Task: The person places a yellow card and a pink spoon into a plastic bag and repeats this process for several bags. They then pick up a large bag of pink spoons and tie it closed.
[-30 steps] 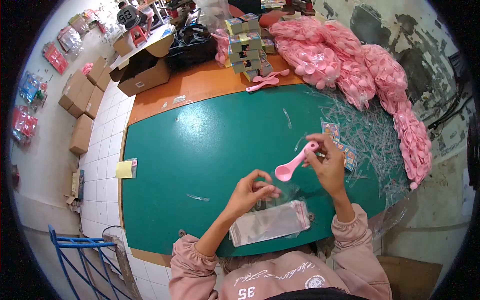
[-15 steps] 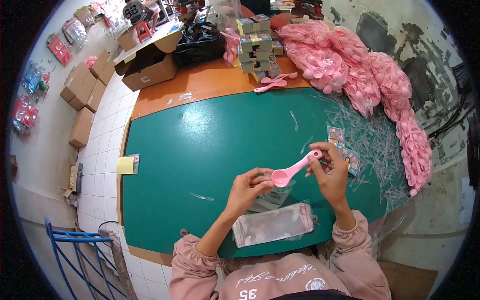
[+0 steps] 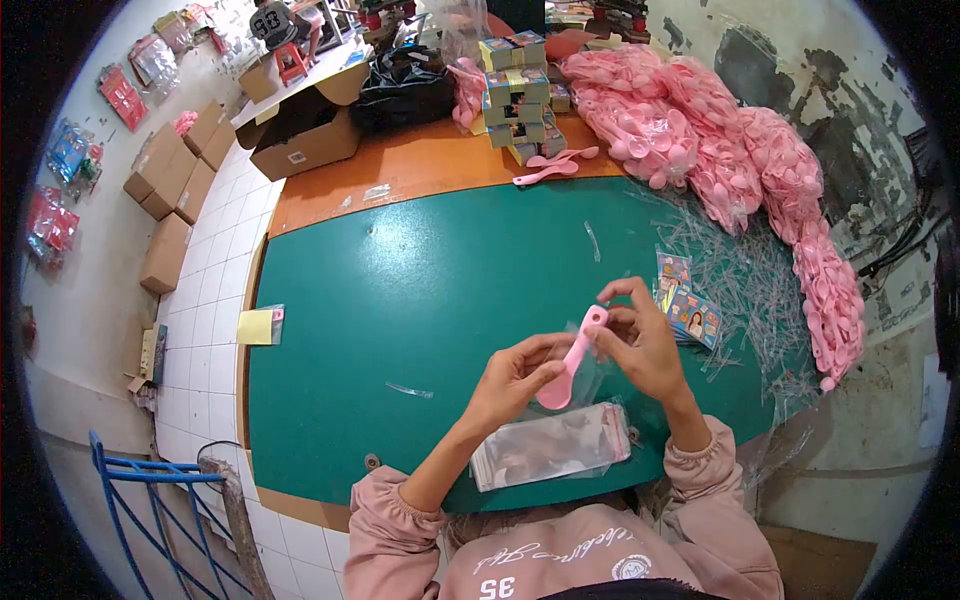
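Observation:
A pink spoon (image 3: 572, 372) hangs between my hands with its bowl down and its handle up, and clear plastic film shows around it. My left hand (image 3: 515, 380) is closed, fingers and thumb pinching at the bowl side of the spoon and the film. My right hand (image 3: 640, 342) has its thumb and fingers at the handle's top, the index finger raised. Below them a stack of clear plastic bags (image 3: 550, 448) lies on the green table (image 3: 400, 300). Printed cards (image 3: 695, 318) lie right of my right hand.
Plastic strips (image 3: 740, 290) cover the table's right side. Bagged pink spoons (image 3: 700, 140) line the back right. Stacked card bundles (image 3: 516, 95), loose spoons (image 3: 555, 166) and an open carton (image 3: 305, 140) stand at the back. A person (image 3: 275, 25) sits far off.
The spoon has turned more upright and moved slightly left and down, with film now around it. My right hand has shifted left, its index finger lifted. More of the printed cards shows.

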Motion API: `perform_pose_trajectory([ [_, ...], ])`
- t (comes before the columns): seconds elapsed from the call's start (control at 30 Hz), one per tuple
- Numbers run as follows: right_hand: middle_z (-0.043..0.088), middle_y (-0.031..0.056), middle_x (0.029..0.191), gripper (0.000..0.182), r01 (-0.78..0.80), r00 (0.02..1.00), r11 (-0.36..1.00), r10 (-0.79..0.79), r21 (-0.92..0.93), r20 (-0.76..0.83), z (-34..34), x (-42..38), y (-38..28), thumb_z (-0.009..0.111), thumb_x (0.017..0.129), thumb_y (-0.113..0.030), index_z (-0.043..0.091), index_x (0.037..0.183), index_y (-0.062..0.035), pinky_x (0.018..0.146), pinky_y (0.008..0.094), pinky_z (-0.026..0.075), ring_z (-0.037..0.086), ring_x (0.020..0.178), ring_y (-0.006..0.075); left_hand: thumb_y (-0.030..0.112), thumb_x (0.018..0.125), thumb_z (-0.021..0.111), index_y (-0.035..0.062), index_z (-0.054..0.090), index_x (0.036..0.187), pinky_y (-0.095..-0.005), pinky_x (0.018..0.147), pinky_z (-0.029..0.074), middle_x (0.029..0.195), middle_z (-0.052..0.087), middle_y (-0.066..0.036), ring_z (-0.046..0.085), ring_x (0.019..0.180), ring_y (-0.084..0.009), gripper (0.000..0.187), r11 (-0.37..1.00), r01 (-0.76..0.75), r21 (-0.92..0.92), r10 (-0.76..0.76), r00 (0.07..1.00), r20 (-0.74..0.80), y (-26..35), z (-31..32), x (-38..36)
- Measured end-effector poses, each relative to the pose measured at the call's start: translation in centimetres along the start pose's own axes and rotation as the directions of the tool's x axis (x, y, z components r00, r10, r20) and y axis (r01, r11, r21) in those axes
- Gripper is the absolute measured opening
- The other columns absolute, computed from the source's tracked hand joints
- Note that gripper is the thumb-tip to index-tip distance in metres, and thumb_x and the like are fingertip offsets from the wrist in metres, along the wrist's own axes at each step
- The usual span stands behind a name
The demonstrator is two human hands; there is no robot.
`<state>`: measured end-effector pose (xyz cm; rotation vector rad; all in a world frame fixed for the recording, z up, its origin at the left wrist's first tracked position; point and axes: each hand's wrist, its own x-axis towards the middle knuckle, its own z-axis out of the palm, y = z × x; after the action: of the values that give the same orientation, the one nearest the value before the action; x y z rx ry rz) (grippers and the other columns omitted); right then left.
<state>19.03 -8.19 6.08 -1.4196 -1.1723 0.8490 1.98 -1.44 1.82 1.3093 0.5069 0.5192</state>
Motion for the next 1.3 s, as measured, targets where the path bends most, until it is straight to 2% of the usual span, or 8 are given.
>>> perform_pose_trajectory([
  [0.13, 0.062, 0.0078, 0.069, 0.027, 0.011, 0.998, 1.0, -0.012, -0.021, -0.064, -0.2, 0.2, -0.2, 0.059, 0.081, -0.004, 0.041, 0.1, -0.002, 0.054, 0.022, 0.047, 0.059, 0.061, 0.0098, 0.026, 0.093, 0.043, -0.0032, 0.053, 0.112, -0.0273, 0.08, 0.047, 0.097, 0.061, -0.006, 0.058, 0.088, -0.0129, 0.036, 0.955, 0.277, -0.103, -0.243, 0.935, 0.257, 0.7, -1.6, -0.2],
  [0.4, 0.057, 0.0156, 0.099, 0.052, 0.258, 0.963, 0.959, -0.246, -0.118, 0.111, -0.9, -0.7, 0.1, 0.052, 0.083, -0.047, 0.044, 0.107, -0.0005, 0.073, 0.0336, 0.048, 0.059, 0.087, 0.0239, 0.029, 0.094, 0.041, -0.003, 0.057, 0.106, -0.0235, 0.075, 0.046, 0.093, 0.061, -0.005, 0.057, 0.083, -0.0103, 0.038, 0.978, 0.197, -0.071, -0.189, 0.976, 0.107, 1.1, -0.8, 0.0],
  [0.63, 0.04, 0.0148, 0.125, 0.053, 0.526, 0.825, 0.783, -0.374, -0.333, 0.424, -1.8, -1.3, 0.3, 0.056, 0.078, -0.047, 0.051, 0.12, -0.016, 0.086, 0.0364, 0.041, 0.044, 0.108, 0.0286, 0.028, 0.095, 0.039, -0.0018, 0.058, 0.104, -0.0241, 0.072, 0.047, 0.093, 0.063, -0.008, 0.056, 0.08, -0.01, 0.036, 0.986, 0.016, -0.167, -0.018, 1.0, -0.014, 2.1, -0.8, 0.2],
  [0.73, 0.052, 0.015, 0.109, 0.042, 0.153, 0.981, 0.953, -0.179, -0.261, -0.08, -7.0, -1.6, -0.4, 0.067, 0.075, -0.031, 0.057, 0.106, -0.0055, 0.081, 0.0337, 0.043, 0.052, 0.096, 0.0245, 0.03, 0.094, 0.038, -0.0003, 0.055, 0.106, -0.0311, 0.065, 0.053, 0.094, 0.062, -0.02, 0.063, 0.082, -0.0234, 0.037, 0.91, -0.194, -0.366, 0.195, 0.98, -0.033, 3.1, -1.5, -0.4],
  [0.87, 0.058, 0.0155, 0.092, 0.041, -0.48, 0.852, 0.515, 0.08, -0.711, -0.517, -13.6, -3.3, 5.1, 0.071, 0.07, -0.023, 0.056, 0.101, -0.0008, 0.071, 0.0326, 0.045, 0.057, 0.081, 0.0232, 0.032, 0.094, 0.036, 0.0007, 0.052, 0.108, -0.036, 0.062, 0.055, 0.091, 0.062, -0.025, 0.063, 0.083, -0.0311, 0.038, 0.911, -0.265, -0.317, 0.271, 0.962, -0.024, 2.5, -3.1, -0.1],
  [1.1, 0.061, 0.0154, 0.073, 0.036, -0.391, 0.812, 0.731, -0.012, -0.559, -0.584, -15.4, -4.1, 8.5, 0.069, 0.069, -0.016, 0.053, 0.097, 0.0008, 0.06, 0.0343, 0.046, 0.06, 0.064, 0.0285, 0.03, 0.094, 0.036, -0.0018, 0.052, 0.108, -0.039, 0.067, 0.054, 0.091, 0.062, -0.023, 0.063, 0.084, -0.0309, 0.038, 0.911, -0.288, -0.296, 0.256, 0.956, -0.142, 2.6, -3.3, -0.1],
  [1.17, 0.061, 0.0183, 0.078, 0.033, -0.429, 0.813, 0.672, -0.004, -0.604, -0.583, -15.6, -3.7, 6.6, 0.066, 0.07, -0.013, 0.052, 0.096, 0.0008, 0.06, 0.0361, 0.046, 0.06, 0.068, 0.0313, 0.028, 0.095, 0.037, -0.0019, 0.055, 0.108, -0.0249, 0.061, 0.051, 0.095, 0.063, -0.013, 0.061, 0.087, -0.0193, 0.037, 0.966, -0.186, -0.183, 0.172, 0.981, -0.087, 2.4, -3.3, 0.0],
  [1.3, 0.061, 0.0187, 0.078, 0.019, -0.439, 0.844, 0.364, -0.146, -0.821, -0.516, -15.8, -3.5, 2.3, 0.057, 0.074, -0.005, 0.053, 0.091, 0.0009, 0.058, 0.0405, 0.044, 0.058, 0.067, 0.0361, 0.027, 0.095, 0.037, -0.0017, 0.055, 0.11, -0.0231, 0.066, 0.05, 0.095, 0.063, -0.012, 0.061, 0.087, -0.0175, 0.037, 0.985, -0.099, -0.142, 0.088, 0.993, -0.08, 2.6, -2.4, 0.5],
])
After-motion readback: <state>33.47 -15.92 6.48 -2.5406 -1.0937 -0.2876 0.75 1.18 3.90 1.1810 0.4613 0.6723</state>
